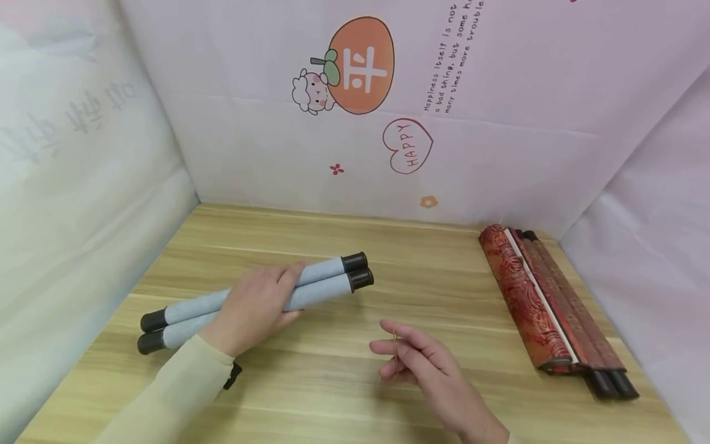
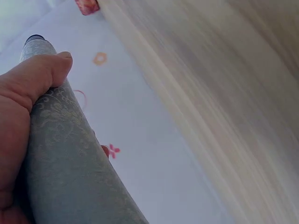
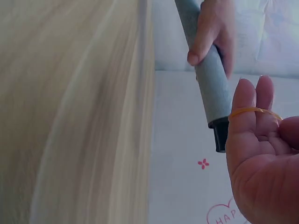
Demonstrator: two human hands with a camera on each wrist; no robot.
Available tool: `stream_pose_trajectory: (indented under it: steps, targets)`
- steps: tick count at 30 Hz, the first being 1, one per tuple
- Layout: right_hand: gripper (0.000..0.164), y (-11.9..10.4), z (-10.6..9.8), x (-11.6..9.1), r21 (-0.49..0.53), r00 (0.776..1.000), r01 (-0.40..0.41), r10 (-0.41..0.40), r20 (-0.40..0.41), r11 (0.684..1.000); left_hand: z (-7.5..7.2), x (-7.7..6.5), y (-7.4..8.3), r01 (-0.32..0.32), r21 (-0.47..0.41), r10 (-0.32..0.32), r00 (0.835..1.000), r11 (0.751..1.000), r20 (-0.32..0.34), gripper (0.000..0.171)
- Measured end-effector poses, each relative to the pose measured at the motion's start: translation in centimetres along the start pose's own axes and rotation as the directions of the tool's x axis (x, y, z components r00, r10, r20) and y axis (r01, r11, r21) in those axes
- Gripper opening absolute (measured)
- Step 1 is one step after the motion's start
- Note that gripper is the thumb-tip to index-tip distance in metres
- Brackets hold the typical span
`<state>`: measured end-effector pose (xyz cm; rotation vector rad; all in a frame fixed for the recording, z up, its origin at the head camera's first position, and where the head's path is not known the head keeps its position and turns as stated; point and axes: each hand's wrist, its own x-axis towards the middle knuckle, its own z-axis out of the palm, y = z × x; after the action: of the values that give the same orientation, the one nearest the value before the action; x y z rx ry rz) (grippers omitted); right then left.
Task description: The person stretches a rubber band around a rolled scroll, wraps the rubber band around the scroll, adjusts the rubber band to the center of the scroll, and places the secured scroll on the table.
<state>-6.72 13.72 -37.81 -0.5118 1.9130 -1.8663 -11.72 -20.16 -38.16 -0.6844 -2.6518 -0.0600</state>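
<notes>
A pale blue-grey scroll (image 1: 323, 291), rolled into two side-by-side rolls with black end knobs, is held across its middle by my left hand (image 1: 252, 305). In the left wrist view the thumb lies along the patterned scroll (image 2: 70, 149), and most of the other fingers are hidden behind it. To the right of the scroll, my right hand (image 1: 429, 370) holds a thin yellow rubber band (image 1: 395, 351) on its fingers. The right wrist view has the rubber band (image 3: 250, 110) looped across two raised fingers, with the thumb close to its other side. Scroll and band are apart.
At the right side of the wooden table (image 1: 333, 388) lie a red patterned roll (image 1: 518, 296) and, against it, brownish-red rolls (image 1: 577, 302) with black ends. White printed cloth walls (image 1: 249, 148) stand behind and on both sides.
</notes>
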Motion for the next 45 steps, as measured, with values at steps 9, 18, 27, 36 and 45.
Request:
stream_pose_trajectory:
  steps: [9,18,27,36,45]
  targets:
    - [0.03,-0.5,-0.9,-0.1,-0.16,0.978,0.062,-0.092,-0.188,0.985,-1.1,-1.1,1.9,-0.086,0.001,0.085,0.992,0.996,-0.097,0.087]
    - [0.04,-0.9,-1.9,0.0,-0.321,0.942,0.067,-0.166,-0.292,0.945,-2.0,-1.7,3.4,-0.145,-0.009,0.141,0.977,0.989,-0.16,0.09]
    - [0.068,-1.8,-2.4,0.2,-0.388,0.959,0.032,-0.138,-0.248,0.921,-2.4,-1.6,4.6,-0.189,-0.019,0.183,0.968,0.982,-0.17,0.092]
    - [0.085,-2.6,-1.7,0.9,-0.427,0.977,0.083,-0.158,-0.142,0.9,-2.7,-1.6,5.8,-0.238,-0.007,0.233,0.957,0.971,-0.17,0.096]
    - [0.086,-2.5,-1.7,0.8,-0.597,0.969,0.165,-0.241,-0.049,0.785,-2.5,-1.3,6.8,-0.263,-0.027,0.254,0.949,0.964,-0.188,0.096]
